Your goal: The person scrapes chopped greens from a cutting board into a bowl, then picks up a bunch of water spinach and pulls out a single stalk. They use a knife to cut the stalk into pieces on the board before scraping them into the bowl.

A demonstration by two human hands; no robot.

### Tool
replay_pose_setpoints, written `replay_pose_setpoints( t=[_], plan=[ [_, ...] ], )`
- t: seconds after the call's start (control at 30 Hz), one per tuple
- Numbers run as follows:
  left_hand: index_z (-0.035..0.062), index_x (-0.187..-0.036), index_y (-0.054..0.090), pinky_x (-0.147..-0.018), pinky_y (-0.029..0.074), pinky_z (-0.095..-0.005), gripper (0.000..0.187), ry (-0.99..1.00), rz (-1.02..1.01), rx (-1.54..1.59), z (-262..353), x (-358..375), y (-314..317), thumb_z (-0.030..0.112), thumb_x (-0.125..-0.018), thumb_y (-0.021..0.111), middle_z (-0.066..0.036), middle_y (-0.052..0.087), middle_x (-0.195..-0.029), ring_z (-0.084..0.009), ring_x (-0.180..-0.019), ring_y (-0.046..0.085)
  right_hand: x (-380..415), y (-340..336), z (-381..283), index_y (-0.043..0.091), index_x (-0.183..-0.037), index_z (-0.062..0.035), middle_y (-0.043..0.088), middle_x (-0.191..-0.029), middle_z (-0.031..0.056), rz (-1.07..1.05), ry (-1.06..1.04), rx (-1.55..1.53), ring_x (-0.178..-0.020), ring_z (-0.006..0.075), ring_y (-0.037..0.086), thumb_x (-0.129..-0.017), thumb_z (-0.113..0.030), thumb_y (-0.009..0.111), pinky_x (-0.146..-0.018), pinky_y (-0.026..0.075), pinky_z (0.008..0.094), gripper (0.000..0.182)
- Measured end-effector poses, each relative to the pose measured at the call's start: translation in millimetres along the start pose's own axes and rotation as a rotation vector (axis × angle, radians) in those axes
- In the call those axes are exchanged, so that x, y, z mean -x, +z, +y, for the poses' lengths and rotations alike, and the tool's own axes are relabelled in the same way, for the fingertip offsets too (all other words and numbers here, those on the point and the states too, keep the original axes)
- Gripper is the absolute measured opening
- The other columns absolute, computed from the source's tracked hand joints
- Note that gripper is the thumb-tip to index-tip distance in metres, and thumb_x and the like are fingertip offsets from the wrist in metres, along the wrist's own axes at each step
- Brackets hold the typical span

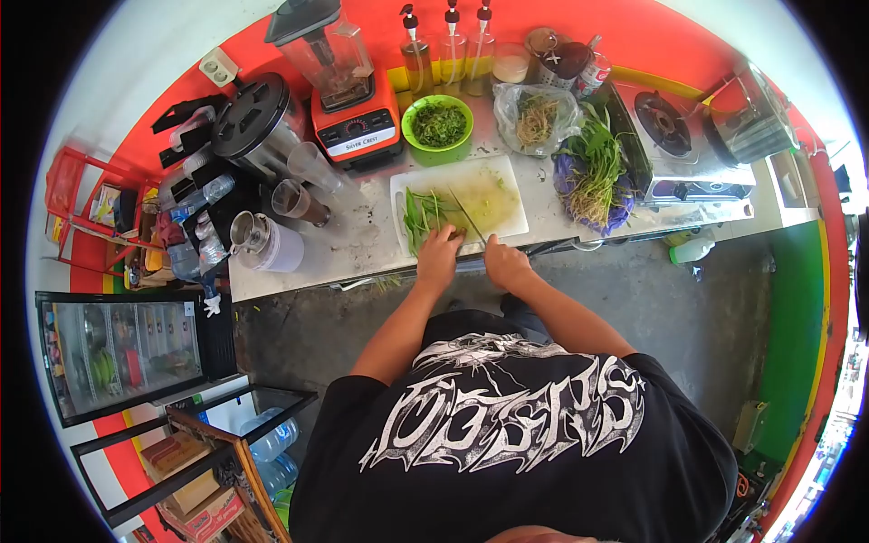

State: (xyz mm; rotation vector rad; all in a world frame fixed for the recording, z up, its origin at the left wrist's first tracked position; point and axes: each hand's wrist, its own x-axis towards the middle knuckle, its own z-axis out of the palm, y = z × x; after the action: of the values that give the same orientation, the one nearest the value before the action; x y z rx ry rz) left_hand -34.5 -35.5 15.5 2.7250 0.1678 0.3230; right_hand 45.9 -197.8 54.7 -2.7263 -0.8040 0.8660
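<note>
On a white cutting board lies a bunch of leafy greens, toward the board's left side. My left hand presses on the lower end of the greens with its fingers curled over them. In my right hand is a knife, its blade slanting up and left across the board beside the greens. My right fingers wrap round the handle, which they mostly hide. Wet green bits are scattered over the board's surface. Behind the board, a green bowl holds chopped greens.
A bundle of rooted greens lies on purple plastic at right, near a clear bag and a gas stove. An orange blender, plastic cups and a metal-lidded jug stand at left. Pump bottles line the wall.
</note>
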Motion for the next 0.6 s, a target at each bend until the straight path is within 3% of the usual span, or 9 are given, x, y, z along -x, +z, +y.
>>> replay_pose_setpoints(
  t=[0.27, 0.43, 0.6],
  plan=[
    [0.0139, -0.119, 0.074, -0.089, 0.051, -0.0445, 0.041, -0.023, 0.030, 0.055, -5, 2, 9, 0.001, -0.084, 0.059, -0.004, 0.061, -0.116, -0.0293, -0.108, 0.059, 10, 11, 1, 0.046, -0.117, 0.0045, 0.070, -0.104, 0.0313, 0.012, 0.009, -0.050, -0.102, 0.0477, 0.069, -0.104, -0.031, 0.053, -0.089, 0.054, 0.0551, 0.039],
    [0.0145, -0.117, 0.075, -0.086, 0.051, -0.0447, 0.035, -0.057, 0.020, 0.099, -1, 2, 6, 0.005, -0.087, 0.061, -0.004, 0.062, -0.113, -0.0293, -0.104, 0.060, 8, -1, 2, 0.044, -0.124, 0.0055, 0.070, -0.105, 0.0310, -0.029, -0.005, -0.002, -0.102, 0.0475, 0.069, -0.104, -0.031, 0.052, -0.090, 0.054, 0.0544, 0.043],
    [0.0127, -0.104, 0.078, -0.085, 0.052, -0.0439, 0.023, -0.129, 0.042, 0.112, 1, -4, 9, 0.007, -0.088, 0.061, -0.003, 0.065, -0.107, -0.0294, -0.102, 0.062, 2, 28, 3, 0.046, -0.120, 0.0026, 0.070, -0.106, 0.0299, 0.037, 0.017, -0.006, -0.103, 0.0464, 0.069, -0.104, -0.031, 0.053, -0.089, 0.054, 0.0543, 0.038]
  ],
)
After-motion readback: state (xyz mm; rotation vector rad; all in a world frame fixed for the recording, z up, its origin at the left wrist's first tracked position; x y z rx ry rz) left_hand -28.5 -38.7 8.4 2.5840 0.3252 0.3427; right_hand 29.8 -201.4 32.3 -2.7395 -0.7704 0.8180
